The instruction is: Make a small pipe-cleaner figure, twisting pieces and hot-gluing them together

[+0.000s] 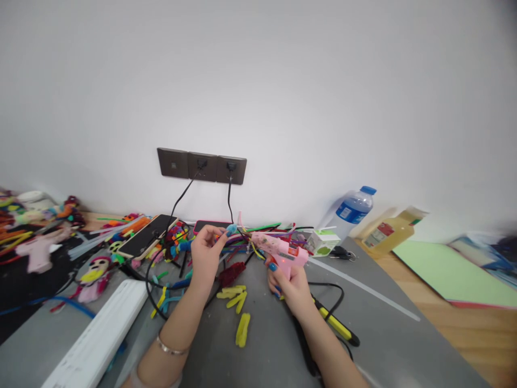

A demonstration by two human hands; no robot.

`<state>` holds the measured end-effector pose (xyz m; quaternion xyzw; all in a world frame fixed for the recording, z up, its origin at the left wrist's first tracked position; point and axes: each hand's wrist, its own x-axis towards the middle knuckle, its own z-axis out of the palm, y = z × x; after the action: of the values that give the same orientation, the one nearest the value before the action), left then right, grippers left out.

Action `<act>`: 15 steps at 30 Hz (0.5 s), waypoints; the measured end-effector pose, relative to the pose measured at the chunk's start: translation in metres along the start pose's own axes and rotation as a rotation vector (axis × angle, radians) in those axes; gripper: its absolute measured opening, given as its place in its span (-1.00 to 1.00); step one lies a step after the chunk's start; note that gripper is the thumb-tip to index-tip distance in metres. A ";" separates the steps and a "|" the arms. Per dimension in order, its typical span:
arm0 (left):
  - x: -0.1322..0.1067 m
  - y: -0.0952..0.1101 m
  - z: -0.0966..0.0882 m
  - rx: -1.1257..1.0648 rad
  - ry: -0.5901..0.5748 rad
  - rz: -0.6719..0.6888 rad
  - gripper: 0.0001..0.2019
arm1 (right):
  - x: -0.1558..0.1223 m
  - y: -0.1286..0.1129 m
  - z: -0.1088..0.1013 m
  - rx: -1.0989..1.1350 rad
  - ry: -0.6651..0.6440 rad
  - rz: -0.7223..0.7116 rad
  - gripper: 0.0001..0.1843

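Observation:
My right hand (291, 283) is wrapped round the handle of a pink glue gun (278, 249), whose nozzle points left. In a pinch, my left hand (207, 249) holds a small light-blue fuzzy piece (231, 230) close to that nozzle; whether the two touch I cannot tell. Below and between my hands, several folded yellow pipe-cleaner pieces (243, 330) lie on the grey mat (266, 361). A dark red object (231, 274) rests near my left wrist. Behind the hands is a heap of coloured pipe cleaners (274, 227), partly hidden by them.
A white power strip (100, 339), a phone (148, 236) and a fuzzy doll (93, 277) lie left. Cords run from the wall sockets (202, 166). Rightward are a yellow-black cutter (335, 322), a clear glue stick (367, 288), a water bottle (350, 210), a yellowish bottle (390, 231) and green paper (456, 269).

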<state>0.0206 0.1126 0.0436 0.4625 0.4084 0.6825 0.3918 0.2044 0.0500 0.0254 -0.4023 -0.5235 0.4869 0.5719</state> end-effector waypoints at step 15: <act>0.002 -0.003 0.006 -0.152 -0.063 -0.190 -0.70 | -0.061 -0.071 -0.091 0.476 0.647 -0.057 -0.63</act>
<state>0.0263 0.1166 0.0425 0.4121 0.3848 0.6564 0.5012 0.3056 -0.0194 0.0702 -0.3764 -0.1999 0.4268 0.7976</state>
